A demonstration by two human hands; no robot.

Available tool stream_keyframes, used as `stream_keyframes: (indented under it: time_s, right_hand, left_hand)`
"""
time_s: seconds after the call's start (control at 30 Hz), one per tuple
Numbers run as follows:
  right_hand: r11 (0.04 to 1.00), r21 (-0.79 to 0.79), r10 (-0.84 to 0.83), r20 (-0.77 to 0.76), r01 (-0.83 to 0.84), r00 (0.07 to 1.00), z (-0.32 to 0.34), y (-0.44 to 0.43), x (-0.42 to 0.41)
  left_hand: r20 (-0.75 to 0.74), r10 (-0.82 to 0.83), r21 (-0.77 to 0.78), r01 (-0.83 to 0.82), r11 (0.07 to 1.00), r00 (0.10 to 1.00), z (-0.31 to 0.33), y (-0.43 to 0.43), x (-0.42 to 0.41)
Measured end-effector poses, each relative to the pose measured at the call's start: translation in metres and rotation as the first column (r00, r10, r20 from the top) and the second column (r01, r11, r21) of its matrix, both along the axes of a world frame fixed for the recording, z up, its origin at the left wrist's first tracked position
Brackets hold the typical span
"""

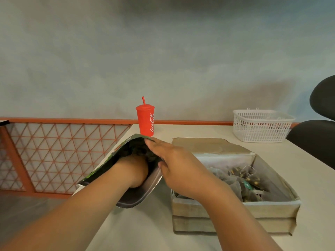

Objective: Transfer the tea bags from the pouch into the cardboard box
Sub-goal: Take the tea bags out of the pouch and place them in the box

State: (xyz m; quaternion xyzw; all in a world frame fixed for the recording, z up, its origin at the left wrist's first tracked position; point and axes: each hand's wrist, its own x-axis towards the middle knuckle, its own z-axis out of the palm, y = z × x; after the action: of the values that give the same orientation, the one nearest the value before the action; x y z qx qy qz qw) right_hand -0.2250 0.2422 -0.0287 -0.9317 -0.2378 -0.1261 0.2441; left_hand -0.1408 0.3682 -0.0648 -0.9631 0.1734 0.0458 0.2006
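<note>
While working at a pale beige table [145, 232], faces a blue-grey wall [163, 51] with cloudy, uneven paint. To the left of the table, an orange railing [63, 151] with a lattice of triangles, and a grey floor [21, 205] below.

At the far edge of the table, a red cup [145, 120] with lid and straw, upright, with "Coca-Cola" in white letters running along its side. Farther to the right, a white plastic basket [261, 125], and just beside it a black chair [319, 134].

Near the left edge of the table, the pouch [125, 147], dark with green print outside and silver inside, mouth toward the person; print too blurred to read. Reaches into it with the left hand [135, 169], fingers hidden inside, so cannot tell whether grasping anything. Pinches the upper lip of the mouth with the right hand [174, 160], fingers over it, thumb at the rim.

Just right of the pouch, the cardboard box [233, 209], open, flap folded back, with a heap of tea bags [243, 180] inside, strings and tags tangled.
</note>
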Motion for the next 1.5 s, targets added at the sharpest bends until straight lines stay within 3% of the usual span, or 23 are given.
stream_keyframes:
  time_s: [0.13, 0.23, 0.37, 0.47, 0.6, 0.83, 0.97, 1.07, 1.17, 1.27, 1.5]
  right_hand:
    - [0.998, 0.059, -0.016, -0.016, 0.017, 1.0, 0.002, -0.006, 0.001]
    - [0.995, 0.088, -0.035, -0.018, 0.036, 0.999, 0.001, -0.008, 0.004]
    - [0.991, 0.118, -0.056, -0.042, 0.061, 0.998, -0.002, -0.008, 0.005]
    - [0.991, 0.111, -0.072, -0.05, 0.078, 0.996, -0.003, -0.007, 0.006]
    - [0.993, 0.111, -0.031, -0.099, 0.042, 0.995, -0.006, -0.004, 0.005]
    - [0.998, 0.054, 0.021, -0.221, -0.009, 0.975, -0.012, -0.003, 0.003]
    - [0.969, 0.248, 0.071, -0.3, 0.006, 0.951, -0.003, -0.013, 0.005]
    - [0.868, 0.495, 0.191, -0.294, -0.021, 0.937, 0.006, -0.024, 0.002]
    - [0.712, 0.701, 0.292, -0.237, -0.045, 0.927, 0.013, -0.03, -0.003]
    - [0.613, 0.79, 0.284, -0.205, -0.014, 0.937, 0.017, -0.03, -0.006]
    - [0.656, 0.754, 0.143, -0.099, -0.02, 0.985, 0.02, -0.022, -0.007]
  left_hand:
    - [0.03, 0.022, -0.222, -0.015, 0.975, 0.999, 0.013, 0.004, -0.012]
    - [0.056, 0.024, -0.254, -0.009, 0.967, 0.998, 0.027, 0.007, -0.032]
    - [0.132, -0.112, -0.393, 0.156, 0.906, 0.985, 0.06, 0.025, -0.065]
    - [0.26, -0.115, -0.518, 0.239, 0.821, 0.959, 0.074, 0.036, -0.078]
    - [0.23, -0.084, -0.684, 0.222, 0.695, 0.97, 0.087, 0.038, -0.085]
    - [0.321, -0.083, -0.848, 0.325, 0.419, 0.944, 0.083, 0.027, -0.087]
    - [0.334, -0.127, -0.867, 0.357, 0.347, 0.934, 0.081, 0.026, -0.085]
    - [0.331, -0.148, -0.89, 0.361, 0.279, 0.932, 0.079, 0.027, -0.085]
    - [0.338, -0.153, -0.887, 0.368, 0.277, 0.929, 0.078, 0.029, -0.084]
    - [0.339, -0.154, -0.883, 0.371, 0.287, 0.928, 0.077, 0.031, -0.083]
    - [0.328, -0.157, -0.865, 0.363, 0.346, 0.931, 0.075, 0.03, -0.079]
